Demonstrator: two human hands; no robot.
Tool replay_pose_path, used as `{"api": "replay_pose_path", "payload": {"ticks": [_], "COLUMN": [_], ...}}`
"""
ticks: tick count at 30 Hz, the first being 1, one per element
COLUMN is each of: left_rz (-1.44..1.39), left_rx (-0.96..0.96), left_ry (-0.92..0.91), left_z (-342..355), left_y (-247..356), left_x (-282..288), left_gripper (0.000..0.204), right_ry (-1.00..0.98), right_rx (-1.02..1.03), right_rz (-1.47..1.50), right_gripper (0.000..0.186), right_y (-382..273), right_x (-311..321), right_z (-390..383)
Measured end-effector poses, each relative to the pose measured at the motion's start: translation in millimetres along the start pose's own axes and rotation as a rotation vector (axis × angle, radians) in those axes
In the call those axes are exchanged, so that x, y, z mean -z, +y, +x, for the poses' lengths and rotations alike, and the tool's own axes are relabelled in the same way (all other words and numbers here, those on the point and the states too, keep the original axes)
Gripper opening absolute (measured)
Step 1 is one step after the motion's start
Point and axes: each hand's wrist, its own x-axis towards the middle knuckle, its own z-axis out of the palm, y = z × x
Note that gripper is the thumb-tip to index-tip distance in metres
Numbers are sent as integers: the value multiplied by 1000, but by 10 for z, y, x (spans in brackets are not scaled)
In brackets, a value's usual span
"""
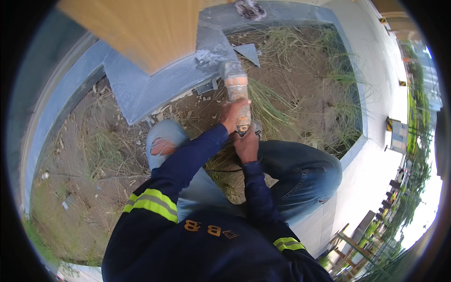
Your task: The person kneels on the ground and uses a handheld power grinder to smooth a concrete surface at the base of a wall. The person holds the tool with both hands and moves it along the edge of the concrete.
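I hold a dusty grey and orange power tool (pixel 236 81) with both hands. My left hand (pixel 232 113) is closed round its body, and lower down my right hand (pixel 246 145) grips its rear handle, with a dark cord near it. The tool's blurred front end meets the inner edge of the grey stone border (pixel 170 81) at the base of a wooden column (pixel 141 28), beside white powder (pixel 208 57). A triangular grey stone piece (pixel 250 53) lies to the right of the tool, and smaller broken chips are scattered below the border.
I crouch in a raised bed of soil, dry grass and green tufts (pixel 310 75), edged in grey stone. A crumpled bundle (pixel 250 9) sits on the far ledge. A white wall (pixel 385 84) runs along the right, with greenery and wooden framing beyond.
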Motion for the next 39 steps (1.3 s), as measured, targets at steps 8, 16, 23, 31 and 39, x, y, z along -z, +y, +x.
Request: {"api": "replay_pose_path", "payload": {"ticks": [8,16,23,31,39], "left_rz": [125,561,664,812,922], "left_rx": [17,6,158,222,241], "left_ry": [218,211,157,53,79], "left_z": [-147,-739,-1230,-2112,-2964], "left_y": [686,1493,1987,2490,2723], "left_x": [122,-416,-813,-1023,-1122], "left_gripper": [35,41,48,41,40], "right_ry": [-202,-433,-241,-16,-304], "right_rx": [35,-81,-34,-582,-818], "right_rz": [38,37,332,-59,-167], "right_gripper": [73,70,57,49,52], "right_y": [-770,-1428,-1435,-122,959], "right_x": [528,1769,2953,4693,4694], "right_z": [-187,-535,-1011,-2891,-4365]}}
